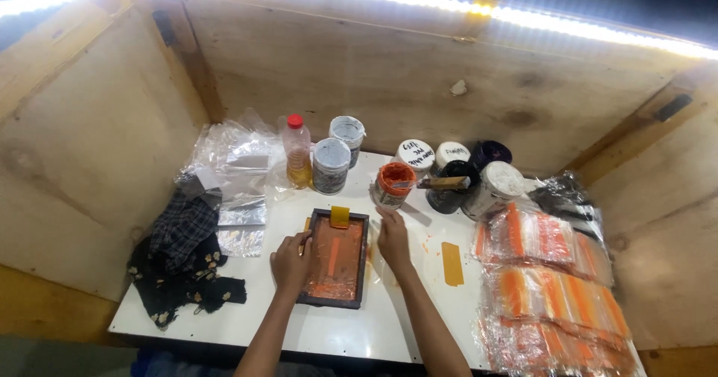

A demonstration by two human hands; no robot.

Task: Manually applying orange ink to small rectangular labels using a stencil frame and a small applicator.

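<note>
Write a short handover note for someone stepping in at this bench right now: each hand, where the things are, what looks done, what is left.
Left hand rests on the left edge of the printing screen frame. Right hand lies flat on the table beside the frame's right edge. A yellow squeegee sits on the frame's far end. Open orange ink pot stands just behind. Orange-printed bags are stacked at right. Clear unprinted bags lie at left.

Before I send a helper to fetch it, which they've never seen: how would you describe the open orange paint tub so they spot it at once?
Start at the white table and find the row of tubs along its back edge. Just beyond the dark frame that the left hand and right hand steady stands the paint tub. It alone is open and smeared orange; its neighbours are white-lidded or dark.
</note>
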